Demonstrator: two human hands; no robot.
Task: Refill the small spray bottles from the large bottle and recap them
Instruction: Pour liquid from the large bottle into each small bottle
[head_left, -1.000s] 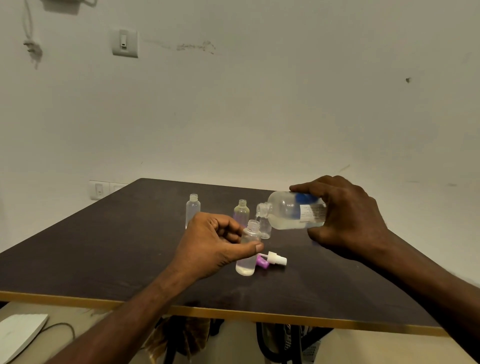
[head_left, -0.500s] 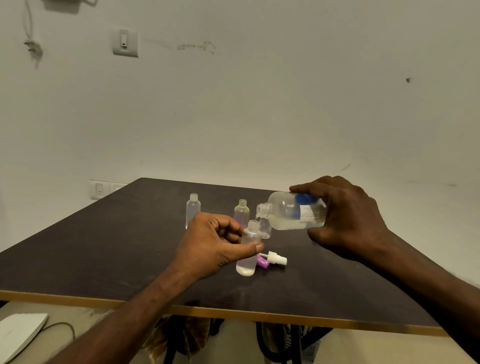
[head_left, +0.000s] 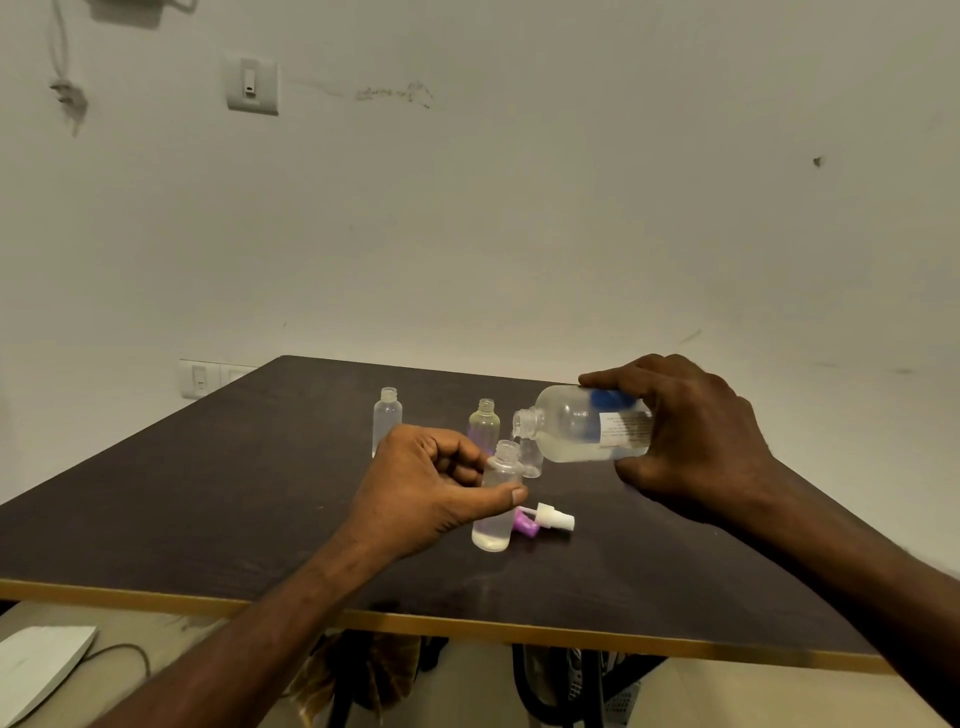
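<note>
Left hand (head_left: 423, 488) grips an uncapped small bottle (head_left: 497, 501) standing on the surface (head_left: 208, 499). Right hand (head_left: 696, 439) holds the large bottle (head_left: 576, 423) tipped sideways, its mouth just above the small one's neck. Spray caps (head_left: 545, 519) lie just right of the left hand; two more open bottles (head_left: 387, 418) stand beyond it.

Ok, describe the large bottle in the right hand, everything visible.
The large bottle is clear plastic, uncapped, with a threaded neck and a white printed label with a blue patch. The right hand grips its base end, tipping it near horizontal, mouth just above the open small spray bottle held by the left hand. Clear liquid pools along its lower side.
</note>
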